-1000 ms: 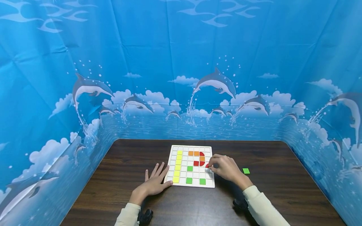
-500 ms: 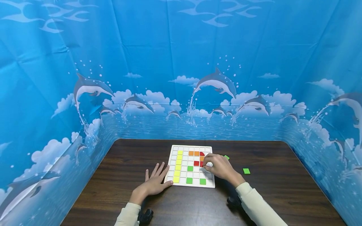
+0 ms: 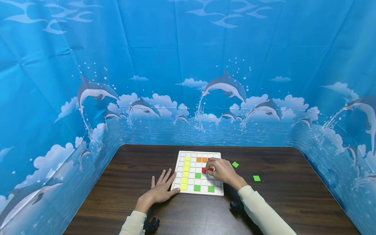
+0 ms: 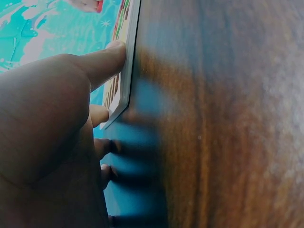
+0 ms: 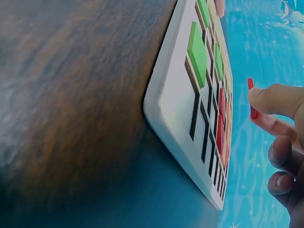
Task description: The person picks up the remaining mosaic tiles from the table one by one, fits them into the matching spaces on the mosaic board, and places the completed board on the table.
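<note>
A white grid board [image 3: 218, 183] lies on the dark wooden table. My left hand [image 3: 159, 192] rests with its fingers spread at the board's left side, the thumb touching its edge in the left wrist view. Between thumb and forefinger, my right hand [image 3: 224, 171] pinches a thin red tile [image 5: 253, 113], held above the board's right half. Set in the grid are a column of yellow tiles [image 3: 185, 174], orange tiles [image 3: 199, 159], several green tiles [image 3: 198, 175] and red tiles [image 5: 220, 135]. In the head view, my right fingers cover part of the red and orange group.
Two loose green tiles lie on the table to the right of the board, one [image 3: 235, 164] near its upper right and one [image 3: 257, 178] farther out. A blue dolphin-print curtain [image 3: 182, 130] surrounds the table [image 3: 282, 163] at the back and sides.
My right hand has moved left with the red tile, from the board's right edge to over the red tiles. This uncovers a loose green tile on the table. The left hand stays put.
</note>
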`<state>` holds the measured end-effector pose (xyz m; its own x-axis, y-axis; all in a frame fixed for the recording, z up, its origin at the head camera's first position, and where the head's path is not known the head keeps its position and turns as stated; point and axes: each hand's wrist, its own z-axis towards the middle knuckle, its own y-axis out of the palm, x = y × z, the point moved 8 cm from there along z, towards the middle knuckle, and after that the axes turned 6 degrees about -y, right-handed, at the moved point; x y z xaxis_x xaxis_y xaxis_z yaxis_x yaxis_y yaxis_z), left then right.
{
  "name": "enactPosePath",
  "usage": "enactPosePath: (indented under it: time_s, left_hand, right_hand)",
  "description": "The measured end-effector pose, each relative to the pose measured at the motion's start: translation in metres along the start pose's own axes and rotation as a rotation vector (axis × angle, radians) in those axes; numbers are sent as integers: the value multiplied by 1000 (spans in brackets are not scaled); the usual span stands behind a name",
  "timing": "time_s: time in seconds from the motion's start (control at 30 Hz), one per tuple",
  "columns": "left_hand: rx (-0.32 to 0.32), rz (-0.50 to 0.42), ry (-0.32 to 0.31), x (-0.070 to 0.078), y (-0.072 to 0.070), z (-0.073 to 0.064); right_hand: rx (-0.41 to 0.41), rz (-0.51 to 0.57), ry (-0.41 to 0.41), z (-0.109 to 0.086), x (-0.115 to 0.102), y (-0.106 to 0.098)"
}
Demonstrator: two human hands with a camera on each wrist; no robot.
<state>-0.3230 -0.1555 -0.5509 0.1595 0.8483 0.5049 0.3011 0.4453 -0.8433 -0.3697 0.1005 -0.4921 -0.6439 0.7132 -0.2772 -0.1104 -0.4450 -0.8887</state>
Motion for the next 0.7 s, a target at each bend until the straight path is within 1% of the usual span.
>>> enactPosePath:
  time_s: [0.1, 0.13, 0.17, 0.3, 0.33, 0.37, 0.47, 0.5, 0.7]
  left_hand:
    - [5, -19, 13, -1, 1, 0]
    - [6, -16, 7, -3, 2, 2]
    - [8, -10, 13, -5, 4, 3]
    - [6, -11, 4, -5, 3, 3]
    - [11, -7, 13, -7, 5, 5]
    - [9, -14, 8, -4, 3, 2]
    - [18, -18, 7, -5, 2, 3]
    - [23, -14, 14, -8, 4, 5]
    - [-6, 4, -20, -4, 3, 3]
  right_hand:
    - [-2, 2, -12, 4, -2, 3]
    - [-3, 5, -19, 6, -3, 4]
    - [-3, 7, -29, 7, -4, 5]
    - [-18, 8, -51, 13, -6, 10]
    - [-19, 9, -55, 14, -7, 11]
    - [-21, 9, -61, 15, -8, 13]
    - [-29, 12, -65, 19, -9, 16]
    - [-34, 8, -65, 20, -10, 17]
    - [-56, -1, -41, 25, -10, 24]
